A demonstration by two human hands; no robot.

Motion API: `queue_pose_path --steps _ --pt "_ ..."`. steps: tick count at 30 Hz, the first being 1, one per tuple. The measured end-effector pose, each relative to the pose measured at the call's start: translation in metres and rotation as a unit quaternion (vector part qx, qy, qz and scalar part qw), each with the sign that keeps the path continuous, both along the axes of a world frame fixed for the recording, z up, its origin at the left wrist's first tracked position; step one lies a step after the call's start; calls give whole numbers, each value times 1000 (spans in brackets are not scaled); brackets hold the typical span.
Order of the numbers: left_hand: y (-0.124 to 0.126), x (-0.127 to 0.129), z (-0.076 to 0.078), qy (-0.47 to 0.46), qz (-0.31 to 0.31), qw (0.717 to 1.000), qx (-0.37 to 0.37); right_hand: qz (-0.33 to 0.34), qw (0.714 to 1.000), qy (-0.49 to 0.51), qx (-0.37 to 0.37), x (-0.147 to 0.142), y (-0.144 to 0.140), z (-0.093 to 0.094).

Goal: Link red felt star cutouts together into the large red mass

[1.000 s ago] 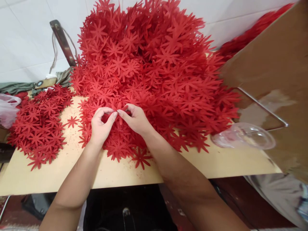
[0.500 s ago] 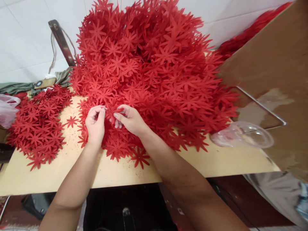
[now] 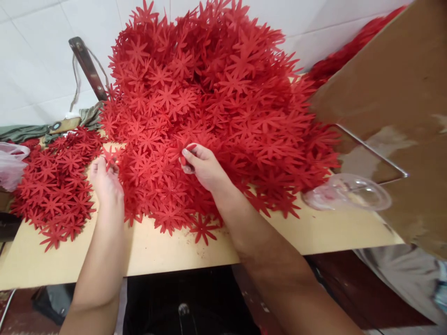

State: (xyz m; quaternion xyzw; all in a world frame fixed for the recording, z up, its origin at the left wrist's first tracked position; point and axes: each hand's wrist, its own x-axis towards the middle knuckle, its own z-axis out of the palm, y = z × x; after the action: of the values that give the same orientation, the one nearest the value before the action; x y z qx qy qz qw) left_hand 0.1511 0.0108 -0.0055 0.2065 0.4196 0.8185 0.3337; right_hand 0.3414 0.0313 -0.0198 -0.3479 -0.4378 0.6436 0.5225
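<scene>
My left hand [image 3: 107, 180] is closed with its fingertips on a red flower-shaped cutout [image 3: 111, 156], in the gap between two heaps. The palm side faces up and partly hides the grip. My right hand [image 3: 204, 166] pinches another red flower cutout [image 3: 183, 154] between thumb and fingers, over the front of the large heap of red flower cutouts [image 3: 209, 107]. Its petals blend into those behind, so its outline is hard to make out. To the left of my left hand lies a smaller heap of the same cutouts [image 3: 56, 181].
A clear plastic lid or tub [image 3: 366, 193] lies at the right on the pale tabletop [image 3: 157, 253]. Beside it stands a large cardboard box [image 3: 391, 102]. A plastic bag [image 3: 12, 163], a green cloth [image 3: 24, 133] and a dark strap-like bar [image 3: 89, 70] are at the left.
My left hand has moved left, away from my right hand, to where a loose cutout lay on the table. My right hand has shifted slightly right, still pinching its cutout.
</scene>
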Motion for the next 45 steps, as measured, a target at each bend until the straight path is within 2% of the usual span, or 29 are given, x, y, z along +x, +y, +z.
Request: queue_pose_path --steps 2,6,9,12,16,18,21,25,28,30,33,37,40,42,45 --pt "3 3 -5 43 -27 999 -15 2 1000 -1 5 1 -1 2" --pt "0 30 -16 186 -96 978 -12 11 999 -43 15 -4 -6 4" --pt "-4 39 -20 295 -80 952 -5 -19 996 -72 49 -5 -7 3" --pt "-9 38 -20 363 -60 930 -10 -42 990 -106 85 -3 -5 1" --pt "-17 45 -16 413 -141 900 -11 -80 979 -157 106 -4 -6 -1" --pt "-20 52 -15 397 -182 900 -15 -87 977 -164 102 -6 -7 0" --pt "-19 57 -16 334 -214 918 -25 -44 985 -133 105 -9 -8 1" --pt "-15 54 -21 294 -202 933 -40 42 985 -102 131 -13 -10 -1" --pt "-13 49 -22 280 -177 943 -36 61 980 -133 134 -13 -11 -2" --pt "-12 48 -19 259 -160 952 -34 58 982 -115 135 -12 -11 -1" --pt "-13 49 -14 213 -146 965 -44 21 989 -70 129 -11 -10 2" --pt "-16 56 -10 184 -164 967 -58 -54 989 -43 133 -12 -11 7" --pt "-15 55 -11 169 -167 969 -62 -111 989 -19 98 -5 -7 5" --pt "-11 49 -12 146 -145 977 -58 -159 984 -7 81 4 0 0" --pt "-5 37 -14 120 -114 985 -56 -220 964 -59 138 18 13 -11"
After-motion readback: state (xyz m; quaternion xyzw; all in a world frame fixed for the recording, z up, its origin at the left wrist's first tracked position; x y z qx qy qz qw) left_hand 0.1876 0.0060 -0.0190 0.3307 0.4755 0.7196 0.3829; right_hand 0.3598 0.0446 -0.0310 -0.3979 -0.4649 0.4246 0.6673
